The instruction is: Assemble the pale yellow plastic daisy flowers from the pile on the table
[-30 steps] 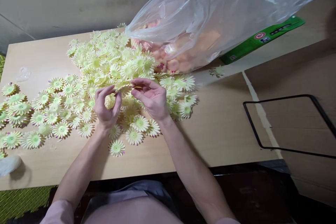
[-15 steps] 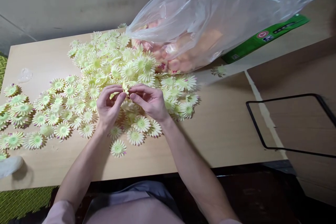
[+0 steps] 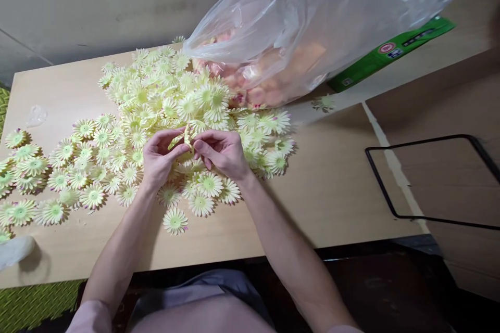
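Note:
A pale yellow artificial flower head [image 3: 187,136] stands edge-on between my two hands, just above the pile. My left hand [image 3: 158,158] pinches it between thumb and fingers from the left. From the right, my right hand [image 3: 224,153] has its thumb and fingertips closed at the flower's edge; exactly what lies inside that pinch is partly hidden. Under and around both hands spreads a large heap of similar flower heads [image 3: 156,83], cream-petalled with greenish centres. One single flower head [image 3: 175,221] lies nearest me, in front of the heap.
Behind the heap sits a clear plastic bag [image 3: 297,26] with pink and peach pieces inside. A green packet [image 3: 386,54] lies beside it. At the right is a black wire frame [image 3: 429,140]. A whitish object [image 3: 15,251] rests at the table's [image 3: 312,187] left front.
The flower head has turned slightly between my hands, and my right fingertips have shifted a little down and apart from my left ones. The whole view has tilted slightly.

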Motion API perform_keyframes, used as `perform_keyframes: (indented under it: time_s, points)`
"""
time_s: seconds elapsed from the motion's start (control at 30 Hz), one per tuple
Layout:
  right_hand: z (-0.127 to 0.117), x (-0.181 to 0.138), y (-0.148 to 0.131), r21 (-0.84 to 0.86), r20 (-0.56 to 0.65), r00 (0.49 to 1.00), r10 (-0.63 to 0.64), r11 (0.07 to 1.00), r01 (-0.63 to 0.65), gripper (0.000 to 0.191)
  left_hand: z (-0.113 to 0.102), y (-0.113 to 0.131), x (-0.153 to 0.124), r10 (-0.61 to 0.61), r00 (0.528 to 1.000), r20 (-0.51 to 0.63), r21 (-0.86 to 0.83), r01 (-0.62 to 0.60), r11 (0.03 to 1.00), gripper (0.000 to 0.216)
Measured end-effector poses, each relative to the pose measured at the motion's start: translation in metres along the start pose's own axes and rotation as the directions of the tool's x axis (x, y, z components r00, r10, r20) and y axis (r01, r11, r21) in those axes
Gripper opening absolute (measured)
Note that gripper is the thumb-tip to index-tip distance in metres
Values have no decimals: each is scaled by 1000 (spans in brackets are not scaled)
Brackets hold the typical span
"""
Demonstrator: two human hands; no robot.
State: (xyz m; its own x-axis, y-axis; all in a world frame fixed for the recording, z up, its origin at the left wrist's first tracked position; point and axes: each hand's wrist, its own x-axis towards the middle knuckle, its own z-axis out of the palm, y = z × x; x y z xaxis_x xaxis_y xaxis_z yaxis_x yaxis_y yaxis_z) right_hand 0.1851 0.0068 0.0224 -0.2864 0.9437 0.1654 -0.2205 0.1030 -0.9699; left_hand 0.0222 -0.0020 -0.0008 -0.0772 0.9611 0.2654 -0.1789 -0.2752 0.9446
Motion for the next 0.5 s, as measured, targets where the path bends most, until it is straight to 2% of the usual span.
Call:
perform_keyframes:
  time_s: [0.2, 0.5]
  points:
    - [1, 1, -1, 49, 15, 1000, 0, 999, 0, 23, 0, 3, 0, -57, 995, 78, -54, 62, 997, 25]
    - [-1, 3, 2, 70, 26, 999, 31, 997, -33, 27, -1, 1, -2, -132, 988, 85, -57, 137, 989, 26]
